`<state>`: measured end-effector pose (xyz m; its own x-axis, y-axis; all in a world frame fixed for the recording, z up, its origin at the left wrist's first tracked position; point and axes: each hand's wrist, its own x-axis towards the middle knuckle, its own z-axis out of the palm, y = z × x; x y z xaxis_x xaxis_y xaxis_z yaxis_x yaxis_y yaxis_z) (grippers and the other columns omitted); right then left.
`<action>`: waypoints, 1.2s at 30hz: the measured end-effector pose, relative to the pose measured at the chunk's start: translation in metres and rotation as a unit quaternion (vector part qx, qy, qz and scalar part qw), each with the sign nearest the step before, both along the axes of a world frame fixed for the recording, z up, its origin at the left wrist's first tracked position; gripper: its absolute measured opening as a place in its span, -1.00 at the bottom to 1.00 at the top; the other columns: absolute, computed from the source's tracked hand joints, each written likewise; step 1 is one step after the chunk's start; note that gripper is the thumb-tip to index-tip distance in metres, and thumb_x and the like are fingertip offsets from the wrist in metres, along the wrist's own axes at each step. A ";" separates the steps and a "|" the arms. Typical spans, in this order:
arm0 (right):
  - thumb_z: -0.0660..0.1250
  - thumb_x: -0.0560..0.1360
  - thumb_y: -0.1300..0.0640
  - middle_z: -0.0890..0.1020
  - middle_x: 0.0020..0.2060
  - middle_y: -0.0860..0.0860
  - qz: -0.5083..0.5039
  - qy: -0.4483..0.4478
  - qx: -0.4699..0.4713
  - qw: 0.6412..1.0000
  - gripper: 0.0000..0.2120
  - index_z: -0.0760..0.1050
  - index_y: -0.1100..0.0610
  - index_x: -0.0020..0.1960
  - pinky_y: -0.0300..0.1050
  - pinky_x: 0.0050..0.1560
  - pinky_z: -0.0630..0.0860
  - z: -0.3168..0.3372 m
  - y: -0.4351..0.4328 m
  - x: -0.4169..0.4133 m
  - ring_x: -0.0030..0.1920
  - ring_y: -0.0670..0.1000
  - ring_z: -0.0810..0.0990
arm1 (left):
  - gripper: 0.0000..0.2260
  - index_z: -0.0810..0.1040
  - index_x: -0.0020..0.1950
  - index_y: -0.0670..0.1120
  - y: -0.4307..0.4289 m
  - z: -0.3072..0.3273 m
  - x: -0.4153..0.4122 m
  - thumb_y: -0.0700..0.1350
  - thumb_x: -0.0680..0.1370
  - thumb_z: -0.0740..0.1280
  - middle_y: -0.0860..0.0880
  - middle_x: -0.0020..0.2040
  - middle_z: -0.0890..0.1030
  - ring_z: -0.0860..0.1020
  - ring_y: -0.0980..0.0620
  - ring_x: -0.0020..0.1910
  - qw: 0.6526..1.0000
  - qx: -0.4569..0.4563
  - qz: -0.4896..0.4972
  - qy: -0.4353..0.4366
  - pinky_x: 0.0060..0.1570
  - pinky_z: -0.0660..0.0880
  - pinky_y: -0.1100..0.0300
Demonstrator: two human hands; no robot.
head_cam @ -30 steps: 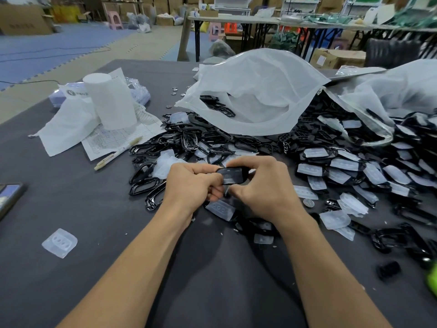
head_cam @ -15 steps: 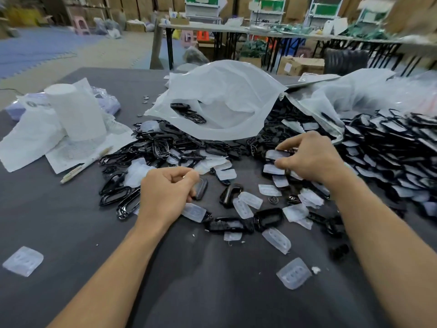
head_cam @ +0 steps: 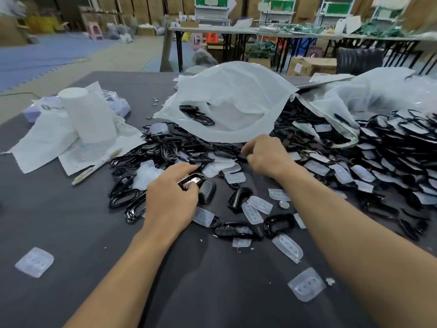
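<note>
- Black shell (head_cam: 192,180) sits in the left hand (head_cam: 170,197), thumb and fingers curled around its rim, just above the table (head_cam: 71,221) and beside the loose frames (head_cam: 127,195).
- Right hand (head_cam: 267,157) hovers with curled fingers over the clear pads (head_cam: 233,177) at the mouth of the white bag (head_cam: 236,98); whether it pinches one cannot be told.
- Doing this well likely means taking a single pad, since they lie overlapped and may lift in pairs.
- Shell's open side should face up and level, so the pad's bumps can meet its holes.
- Left grip is best kept on the edges, leaving the opening free; pressing evenly from one end should seat the pad without buckling.
</note>
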<state>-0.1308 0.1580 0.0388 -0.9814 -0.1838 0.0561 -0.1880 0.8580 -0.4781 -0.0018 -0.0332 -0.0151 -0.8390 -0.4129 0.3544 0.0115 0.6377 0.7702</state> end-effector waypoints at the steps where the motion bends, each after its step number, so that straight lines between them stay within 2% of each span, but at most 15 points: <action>1: 0.31 0.51 0.38 0.74 0.11 0.11 0.005 -0.006 0.011 1.000 -0.67 0.71 0.14 0.16 -0.01 0.27 0.59 -0.004 -0.007 -0.004 0.17 0.12 0.67 | -0.65 0.71 0.22 0.09 -0.002 -0.001 -0.001 -0.23 0.50 0.41 0.24 0.25 0.63 0.50 0.32 0.25 0.999 -0.035 0.010 -0.006 0.23 0.14 0.66; 3: 0.33 0.49 0.39 0.73 0.11 0.15 0.006 -0.002 0.032 0.999 -0.67 0.71 0.16 0.15 0.02 0.23 0.61 -0.010 -0.018 -0.009 0.15 0.17 0.67 | -0.62 0.68 0.29 0.03 -0.006 -0.003 -0.003 -0.23 0.51 0.39 0.12 0.33 0.62 0.46 0.11 0.37 0.994 -0.102 0.026 -0.030 0.41 0.24 0.37; 5: 0.35 0.49 0.37 0.73 0.08 0.15 -0.002 0.020 0.033 0.999 -0.70 0.72 0.11 0.11 0.04 0.22 0.61 -0.014 -0.023 -0.012 0.14 0.21 0.68 | -0.60 0.65 0.35 0.03 -0.011 -0.003 -0.005 -0.19 0.52 0.39 0.01 0.28 0.66 0.48 -0.04 0.35 0.987 -0.143 0.031 -0.073 0.43 0.34 0.08; 6: 0.35 0.50 0.36 0.73 0.06 0.16 -0.009 0.028 0.030 0.999 -0.71 0.73 0.10 0.08 0.05 0.19 0.62 -0.015 -0.025 -0.012 0.13 0.23 0.68 | -0.61 0.64 0.36 0.05 -0.012 -0.003 -0.006 -0.15 0.53 0.39 -0.03 0.25 0.67 0.50 -0.07 0.32 0.983 -0.153 0.034 -0.094 0.40 0.36 0.03; 10: 0.34 0.49 0.38 0.73 -0.01 0.15 -0.042 0.041 0.018 0.998 -0.72 0.73 0.09 0.01 -0.01 0.08 0.60 -0.017 -0.024 -0.008 0.09 0.22 0.67 | -0.66 0.68 0.29 0.10 -0.014 -0.003 -0.010 -0.12 0.52 0.44 -0.07 0.13 0.68 0.55 -0.11 0.22 0.986 -0.131 0.054 -0.091 0.34 0.43 -0.01; 14: 0.37 0.40 0.42 0.74 -0.04 0.16 -0.051 0.048 0.005 0.998 -0.69 0.71 0.11 0.00 0.04 0.11 0.63 -0.018 -0.019 0.003 0.06 0.23 0.67 | -0.71 0.75 0.08 0.11 -0.014 0.000 -0.007 -0.21 0.46 0.48 0.10 -0.05 0.70 0.66 0.06 0.01 0.995 -0.006 0.066 -0.068 0.14 0.58 0.10; 16: 0.38 0.38 0.44 0.73 -0.04 0.16 -0.054 0.035 0.008 0.998 -0.69 0.71 0.12 -0.02 0.06 0.12 0.64 -0.014 -0.017 0.005 0.06 0.22 0.67 | -0.75 0.76 0.03 0.13 -0.012 0.002 -0.006 -0.18 0.44 0.48 0.17 -0.14 0.70 0.65 0.12 -0.08 0.994 0.026 0.079 -0.065 0.02 0.58 0.16; 20: 0.37 0.36 0.48 0.73 -0.12 0.15 -0.062 0.018 -0.005 0.998 -0.69 0.64 0.06 -0.25 0.06 0.05 0.67 -0.007 -0.017 0.010 0.00 0.18 0.68 | -0.77 0.76 -0.02 0.20 -0.016 0.006 -0.002 -0.12 0.46 0.43 0.24 -0.37 0.61 0.60 0.17 -0.22 0.990 0.016 0.119 -0.069 -0.08 0.51 0.20; 22: 0.36 0.37 0.45 0.72 -0.11 0.12 -0.070 0.008 0.013 0.997 -0.72 0.64 0.07 -0.21 0.00 -0.04 0.62 -0.008 -0.016 0.016 -0.02 0.17 0.68 | -0.74 0.76 -0.02 0.21 -0.017 0.004 -0.001 -0.13 0.46 0.41 0.14 -0.34 0.67 0.61 0.05 -0.13 0.990 -0.016 0.124 -0.064 0.15 0.50 0.08; 23: 0.36 0.39 0.42 0.72 -0.10 0.09 -0.087 0.010 0.018 0.996 -0.73 0.66 0.08 -0.14 -0.04 -0.08 0.57 -0.009 -0.014 0.018 -0.03 0.16 0.67 | -0.74 0.76 0.00 0.21 -0.016 0.003 -0.001 -0.14 0.47 0.41 0.10 -0.26 0.70 0.61 -0.02 -0.03 0.990 -0.046 0.124 -0.057 0.25 0.41 0.08; 26: 0.38 0.43 0.39 0.68 -0.15 0.00 -0.131 0.036 -0.099 0.986 -0.72 0.67 0.04 -0.06 -0.05 -0.05 0.57 -0.014 -0.014 0.029 -0.11 0.06 0.62 | -0.75 0.75 0.02 0.22 -0.014 0.001 -0.003 -0.12 0.49 0.43 0.04 -0.11 0.71 0.51 -0.03 0.12 0.984 -0.121 0.125 -0.047 0.13 0.13 0.24; 28: 0.40 0.44 0.41 0.66 -0.23 0.01 -0.126 -0.003 -0.292 0.948 -0.77 0.66 0.09 -0.08 -0.06 -0.11 0.59 -0.013 -0.021 0.041 -0.21 0.02 0.61 | -0.79 0.74 -0.02 0.25 -0.015 -0.001 -0.004 -0.08 0.48 0.47 0.11 -0.08 0.68 0.48 0.01 0.10 0.982 -0.138 0.118 -0.044 0.08 0.05 0.30; 31: 0.33 0.53 0.46 0.62 -0.33 0.08 -0.106 -0.127 -0.536 0.828 -0.78 0.54 0.17 -0.13 -0.16 -0.30 0.60 -0.015 -0.039 0.062 -0.39 0.01 0.62 | -0.94 0.75 -0.17 0.20 -0.012 -0.004 -0.001 0.09 0.38 0.56 0.21 -0.16 0.69 0.48 0.08 -0.02 0.976 -0.199 0.091 0.003 0.14 0.15 0.19; 34: 0.28 0.60 0.45 0.63 -0.33 0.14 -0.074 -0.185 -0.624 0.756 -0.80 0.48 0.19 -0.11 -0.17 -0.34 0.63 -0.019 -0.048 0.077 -0.38 0.05 0.67 | -0.77 0.76 -0.09 0.18 -0.010 -0.003 -0.003 0.25 0.36 0.46 0.22 -0.21 0.59 0.38 0.19 -0.06 0.975 -0.197 0.086 0.052 0.18 0.21 0.20; 36: 0.29 0.61 0.43 0.66 -0.31 0.16 -0.065 -0.204 -0.643 0.735 -0.82 0.48 0.20 -0.09 -0.15 -0.34 0.64 -0.021 -0.049 0.082 -0.37 0.07 0.69 | -0.70 0.74 0.12 0.16 -0.015 0.002 -0.013 0.20 0.44 0.43 0.11 -0.06 0.62 0.48 0.09 0.06 0.983 -0.160 0.081 0.027 0.22 0.23 0.23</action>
